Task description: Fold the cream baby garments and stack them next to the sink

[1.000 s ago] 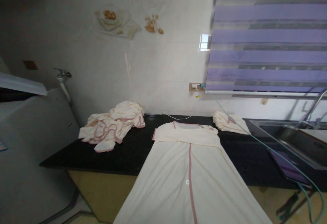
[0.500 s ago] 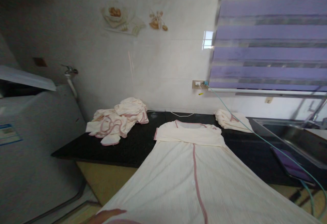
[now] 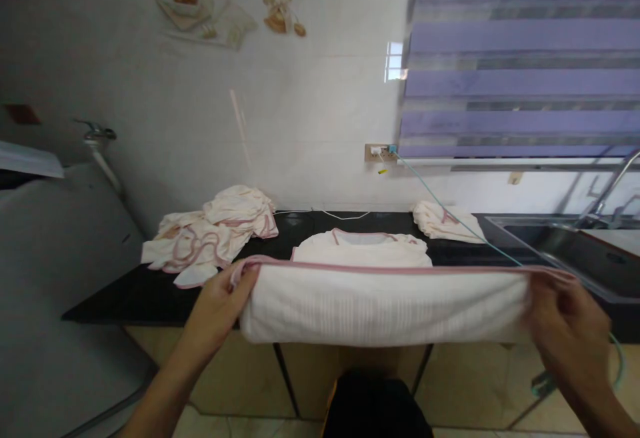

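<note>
Black countertop (image 3: pixel 150 291) below, both hands (image 3: pixel 220 305) (image 3: pixel 565 318) pinching folded cream garment's (image 3: pixel 385 301) pink-trimmed hem; no legible writing.

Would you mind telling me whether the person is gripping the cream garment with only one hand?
No: the left hand pinches one end of the cream garment by its pink-trimmed hem and the right hand grips the other end.

Both hands — left hand (image 3: pixel 217 305), right hand (image 3: pixel 567 321) — pinch the pink-trimmed hem of a cream garment (image 3: pixel 385 305), folded up. Its collar end lies on the dark surface (image 3: pixel 150 291) — a crumpled pile (image 3: pixel 210 235) sits nearby.
</note>
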{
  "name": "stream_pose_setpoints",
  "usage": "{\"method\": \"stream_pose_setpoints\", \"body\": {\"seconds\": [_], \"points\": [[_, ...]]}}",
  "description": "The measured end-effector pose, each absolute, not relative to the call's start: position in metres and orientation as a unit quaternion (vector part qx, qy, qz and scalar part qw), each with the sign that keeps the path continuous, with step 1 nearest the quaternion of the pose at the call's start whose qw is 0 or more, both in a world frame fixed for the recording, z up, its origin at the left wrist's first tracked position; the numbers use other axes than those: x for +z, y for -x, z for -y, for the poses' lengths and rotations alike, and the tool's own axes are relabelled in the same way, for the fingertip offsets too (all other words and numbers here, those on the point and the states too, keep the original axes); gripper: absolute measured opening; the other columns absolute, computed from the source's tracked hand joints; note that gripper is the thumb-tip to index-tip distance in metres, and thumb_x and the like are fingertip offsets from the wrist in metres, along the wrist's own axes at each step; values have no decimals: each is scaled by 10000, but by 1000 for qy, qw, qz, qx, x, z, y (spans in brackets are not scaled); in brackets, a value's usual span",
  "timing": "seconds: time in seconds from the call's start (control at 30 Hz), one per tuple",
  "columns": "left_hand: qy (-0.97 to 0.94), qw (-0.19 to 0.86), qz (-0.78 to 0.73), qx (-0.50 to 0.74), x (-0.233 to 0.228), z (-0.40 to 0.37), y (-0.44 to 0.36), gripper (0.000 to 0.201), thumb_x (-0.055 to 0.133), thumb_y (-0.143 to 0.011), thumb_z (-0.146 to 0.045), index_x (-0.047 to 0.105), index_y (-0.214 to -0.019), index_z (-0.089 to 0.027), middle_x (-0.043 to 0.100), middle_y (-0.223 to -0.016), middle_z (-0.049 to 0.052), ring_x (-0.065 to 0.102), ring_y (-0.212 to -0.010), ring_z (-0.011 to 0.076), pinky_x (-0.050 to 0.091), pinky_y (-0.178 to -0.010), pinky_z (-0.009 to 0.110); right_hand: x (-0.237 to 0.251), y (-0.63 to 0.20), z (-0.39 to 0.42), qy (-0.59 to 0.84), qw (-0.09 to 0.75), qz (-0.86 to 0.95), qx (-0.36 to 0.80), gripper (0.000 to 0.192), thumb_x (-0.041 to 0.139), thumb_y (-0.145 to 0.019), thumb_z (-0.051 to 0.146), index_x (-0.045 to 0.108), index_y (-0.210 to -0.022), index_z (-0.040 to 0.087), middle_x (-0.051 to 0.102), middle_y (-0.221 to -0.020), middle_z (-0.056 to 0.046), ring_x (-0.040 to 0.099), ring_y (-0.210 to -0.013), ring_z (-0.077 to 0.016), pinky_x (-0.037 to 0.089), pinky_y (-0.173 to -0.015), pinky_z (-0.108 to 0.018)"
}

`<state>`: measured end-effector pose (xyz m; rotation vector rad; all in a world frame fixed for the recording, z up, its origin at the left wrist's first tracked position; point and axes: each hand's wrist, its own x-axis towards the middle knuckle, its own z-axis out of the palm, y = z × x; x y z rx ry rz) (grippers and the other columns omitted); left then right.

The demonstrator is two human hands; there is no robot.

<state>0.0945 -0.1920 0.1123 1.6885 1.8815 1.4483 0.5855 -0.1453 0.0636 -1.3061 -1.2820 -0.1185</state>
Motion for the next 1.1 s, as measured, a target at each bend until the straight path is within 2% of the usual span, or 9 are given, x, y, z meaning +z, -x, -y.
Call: {"method": "stream_pose_setpoints", "body": {"seconds": [0.1,0.2,0.3,0.43,0.57,0.73,0.93,1.03,1.1], "points": [[-583,135,-629,497,101,122,-91,509,518,-887,-610,726,-947,-149,752,-859,69,674,-884,256,540,-804,293,74,-571,80,526,585,618,-18,371,450,-992,482,692,-1054,208,734,-1037,-112,673,-903,-269,507,-776,-400],[-601,135,-639,461,81,62,-86,489,493,-913,-586,698,-911,-142,738,-853,70,666,-883,254,516,-759,287,67,-568,12,542,532,649,-45,377,414,-1007,440,673,-1101,183,741,-1016,-119,680,-907,-262,492,-814,-372],[-603,72,-706,364,65,15,-83,470,439,-965,-543,685,-891,-149,735,-849,89,671,-871,251,497,-726,284,49,-566,-46,586,453,669,-59,402,365,-1029,412,650,-1153,157,738,-1037,-153,681,-946,-274,476,-845,-361],[-586,2,-780,220,49,-34,-79,453,372,-1023,-486,693,-1033,-168,755,-1018,145,705,-998,265,497,-785,292,23,-552,-102,663,312,679,-39,418,311,-1061,388,620,-1184,135,732,-1002,-176,688,-934,-269,454,-818,-335],[-566,-1,-806,174,25,-78,-73,488,368,-1016,-512,692,-1123,-164,740,-1146,195,704,-1092,331,516,-848,363,0,-535,-140,702,236,671,-34,437,271,-1077,399,603,-1212,150,723,-1028,-172,695,-956,-263,454,-804,-331],[-556,-12,-823,117,-11,-110,-71,508,399,-982,-518,690,-1197,-162,724,-1190,225,688,-1129,404,519,-899,477,-26,-524,-172,719,150,679,-24,468,312,-1060,449,633,-1205,142,705,-1119,-203,679,-1073,-308,481,-855,-377],[-581,-43,-807,95,-23,-118,-67,551,350,-987,-550,693,-1203,-177,711,-1238,198,684,-1132,389,518,-924,478,-40,-527,-185,727,136,672,-30,492,336,-1040,478,647,-1204,133,691,-1130,-216,673,-1077,-337,502,-868,-428],[-575,-12,-811,108,-19,-122,-63,632,308,-995,-596,712,-1198,-154,699,-1263,223,658,-1175,417,493,-960,503,-38,-529,-187,731,166,659,-53,496,311,-1047,457,645,-1196,124,679,-1128,-222,661,-1072,-336,500,-873,-440],[-568,28,-813,123,-14,-127,-60,653,356,-980,-606,716,-1214,-115,681,-1283,263,637,-1202,445,482,-968,518,-37,-530,-189,726,199,654,-73,499,304,-1048,449,652,-1172,113,667,-1126,-230,651,-1058,-329,495,-880,-441]]}}
